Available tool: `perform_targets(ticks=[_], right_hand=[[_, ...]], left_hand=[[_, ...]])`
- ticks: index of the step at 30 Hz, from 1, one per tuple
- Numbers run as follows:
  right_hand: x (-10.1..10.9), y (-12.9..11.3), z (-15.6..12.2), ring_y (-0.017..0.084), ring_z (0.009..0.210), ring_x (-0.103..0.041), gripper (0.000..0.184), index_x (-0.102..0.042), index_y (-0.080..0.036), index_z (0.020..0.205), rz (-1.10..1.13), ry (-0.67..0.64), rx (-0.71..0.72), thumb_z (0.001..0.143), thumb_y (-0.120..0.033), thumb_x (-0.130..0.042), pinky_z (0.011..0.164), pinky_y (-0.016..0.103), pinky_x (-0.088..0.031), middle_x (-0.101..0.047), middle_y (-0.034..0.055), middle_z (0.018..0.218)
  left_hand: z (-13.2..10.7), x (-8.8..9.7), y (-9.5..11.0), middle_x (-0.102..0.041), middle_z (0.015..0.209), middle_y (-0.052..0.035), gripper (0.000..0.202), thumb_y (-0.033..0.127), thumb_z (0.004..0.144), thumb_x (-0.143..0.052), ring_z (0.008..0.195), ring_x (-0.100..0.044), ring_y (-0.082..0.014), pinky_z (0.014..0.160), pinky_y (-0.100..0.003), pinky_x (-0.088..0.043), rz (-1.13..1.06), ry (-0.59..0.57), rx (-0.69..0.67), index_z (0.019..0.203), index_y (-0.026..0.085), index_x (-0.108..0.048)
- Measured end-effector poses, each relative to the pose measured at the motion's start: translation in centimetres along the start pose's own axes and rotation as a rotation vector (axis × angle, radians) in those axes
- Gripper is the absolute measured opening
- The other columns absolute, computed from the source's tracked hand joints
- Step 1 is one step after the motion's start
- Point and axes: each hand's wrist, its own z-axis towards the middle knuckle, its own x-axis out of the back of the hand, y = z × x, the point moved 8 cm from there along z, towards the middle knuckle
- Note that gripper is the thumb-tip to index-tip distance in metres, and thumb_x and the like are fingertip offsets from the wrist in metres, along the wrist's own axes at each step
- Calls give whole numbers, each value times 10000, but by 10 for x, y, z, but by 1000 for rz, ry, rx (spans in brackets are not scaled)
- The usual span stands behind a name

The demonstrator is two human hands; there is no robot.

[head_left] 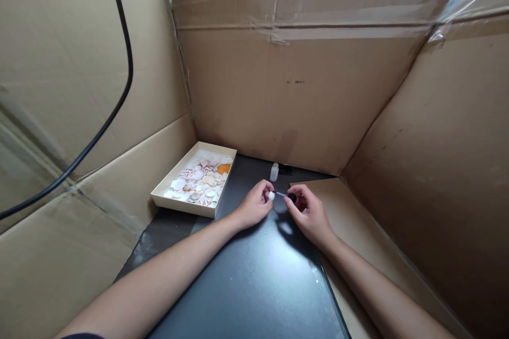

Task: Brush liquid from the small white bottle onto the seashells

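Note:
My left hand pinches a small white rounded piece, possibly a shell, between thumb and fingers. Facing it, my right hand is closed around the black end of a dropper. The dropper's thin clear tube points left, and its tip is close to the white piece; I cannot tell whether they touch. Just beyond both hands a small translucent white bottle stands upright with no cap visible on its neck.
To the left sits a shallow cream box holding many pale, striped and orange seashells. Cardboard walls enclose the dark table. A cardboard sheet lies along the right side. A black cable hangs at upper left.

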Motion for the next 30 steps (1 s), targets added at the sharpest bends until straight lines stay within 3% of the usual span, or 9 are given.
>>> perform_targets(ticks=[17, 30], right_hand=[[2, -3, -1, 124, 573, -463, 161, -536, -199, 936, -13, -20, 6, 869, -345, -543, 544, 241, -376, -516, -15, 684], [-1, 1, 0, 113, 562, -473, 174, -481, -206, 923, -38, -38, -11, 849, -346, -552, 525, 229, -385, -531, -14, 729]], left_hand=[[-1, 2, 3, -452, 763, 26, 182, 83, 766, -518, 679, -413, -102, 632, -216, -341, 71, 7, -22, 916, 181, -494], [-3, -1, -2, -453, 807, 50, 202, 173, 783, -567, 524, -370, -27, 484, -167, -265, -73, -21, 74, 927, 192, -427]])
